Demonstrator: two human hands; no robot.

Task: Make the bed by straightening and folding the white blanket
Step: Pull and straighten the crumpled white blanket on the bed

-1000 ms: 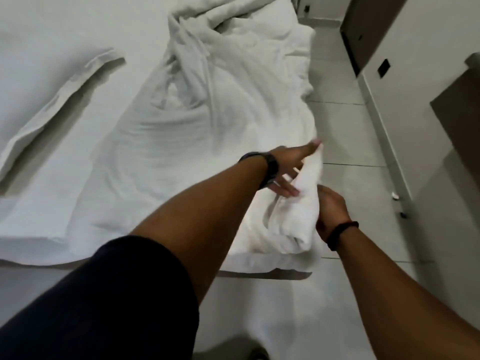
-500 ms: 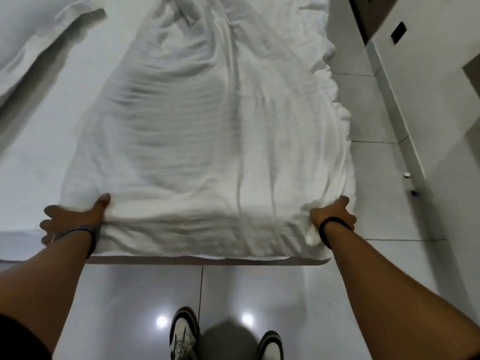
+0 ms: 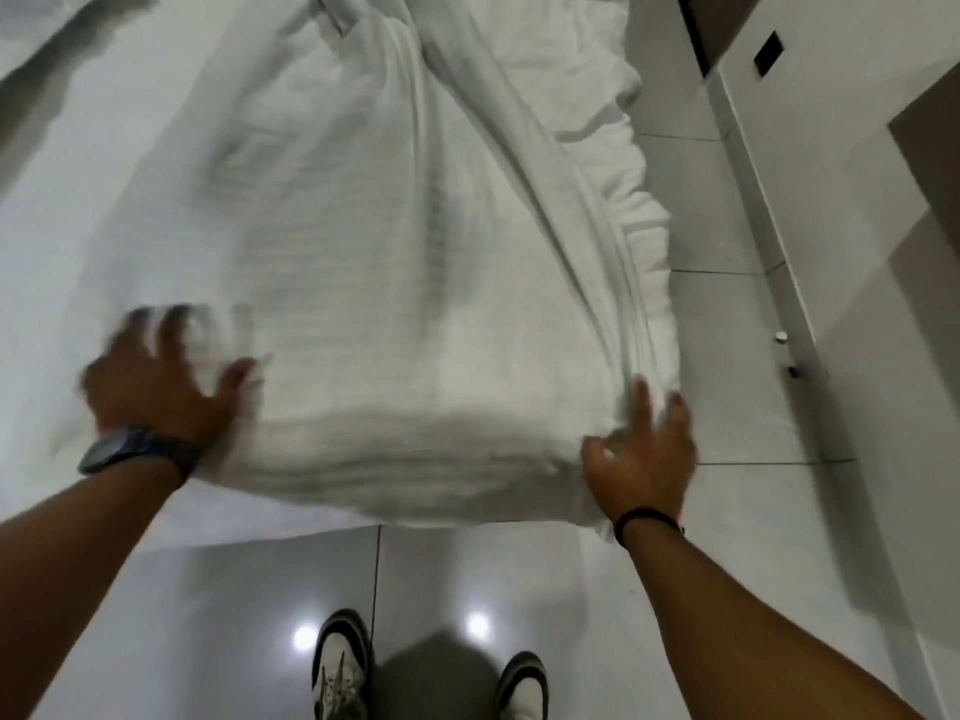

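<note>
Both hands lie spread, fingers released; left hand (image 3: 156, 387) and right hand (image 3: 641, 459) press flat on the white blanket (image 3: 415, 283) stretched between them.

blanket (image 3: 395, 283) on bed (image 3: 78, 226), floor (image 3: 727, 397) right

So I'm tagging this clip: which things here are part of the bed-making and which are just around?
Part of the job:
blanket
bed
left hand
right hand

Just around:
shoes
floor
watch
wall socket
</note>
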